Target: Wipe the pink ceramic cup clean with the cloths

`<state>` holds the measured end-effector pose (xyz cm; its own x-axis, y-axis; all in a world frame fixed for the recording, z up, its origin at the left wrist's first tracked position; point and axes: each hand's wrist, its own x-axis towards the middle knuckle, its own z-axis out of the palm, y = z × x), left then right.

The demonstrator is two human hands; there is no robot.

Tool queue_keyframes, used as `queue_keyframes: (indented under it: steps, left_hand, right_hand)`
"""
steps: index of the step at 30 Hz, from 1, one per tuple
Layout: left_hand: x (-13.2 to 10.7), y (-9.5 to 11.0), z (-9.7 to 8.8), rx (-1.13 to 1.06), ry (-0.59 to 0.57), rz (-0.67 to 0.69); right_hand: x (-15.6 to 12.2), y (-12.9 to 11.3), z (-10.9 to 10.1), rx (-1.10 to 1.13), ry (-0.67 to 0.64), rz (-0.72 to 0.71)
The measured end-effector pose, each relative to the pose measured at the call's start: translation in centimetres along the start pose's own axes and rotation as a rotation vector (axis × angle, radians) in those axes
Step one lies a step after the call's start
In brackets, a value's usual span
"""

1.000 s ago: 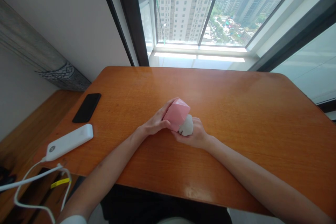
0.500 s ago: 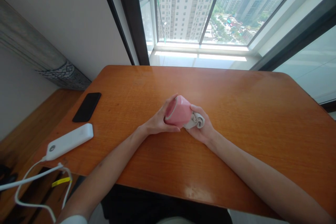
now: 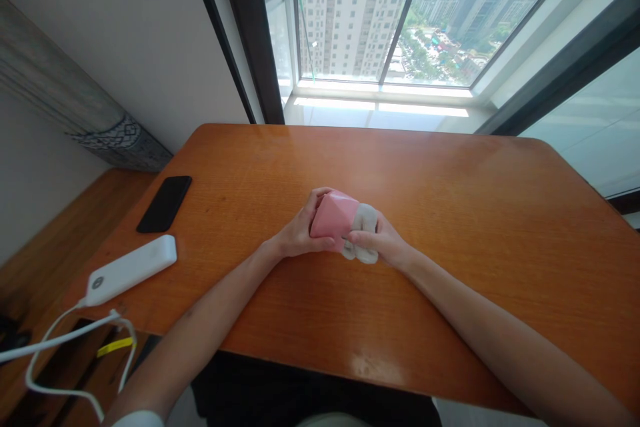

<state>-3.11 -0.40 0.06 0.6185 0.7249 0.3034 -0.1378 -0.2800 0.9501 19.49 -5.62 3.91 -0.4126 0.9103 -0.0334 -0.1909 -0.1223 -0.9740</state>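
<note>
The pink faceted mug (image 3: pixel 331 215) has rolled, hiding its rim; my left hand (image 3: pixel 299 233) clamps it, fingers curled; my right hand (image 3: pixel 384 242) clamps the white cloth (image 3: pixel 367 217) with its fingers.

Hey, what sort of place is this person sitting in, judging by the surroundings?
Most likely a room high up in an apartment or office tower: a tall window looks down on neighbouring high-rise blocks, and a varnished wooden table holds a smartphone and a white corded charger.
</note>
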Motion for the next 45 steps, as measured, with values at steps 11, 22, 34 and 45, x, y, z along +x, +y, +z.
queue_keyframes:
  steps: [11,22,34,45]
  left_hand:
    - [0.0,1.0,-0.3,-0.033,-0.084,-0.092]
    - [0.4,0.3,-0.2,-0.251,-0.036,-0.144]
    - [0.8,-0.9,-0.2,-0.535,0.174,-0.216]
    - [-0.2,0.9,-0.2,0.048,0.193,0.096]
  right_hand:
    - [-0.6,-1.1,0.1,-0.717,-0.24,-0.49]
    - [0.0,0.0,0.1,-1.579,-0.307,-0.697]
    - [0.5,0.4,0.9,-1.514,-0.056,-0.733]
    - [-0.6,-1.8,2.0,-0.057,0.026,0.043]
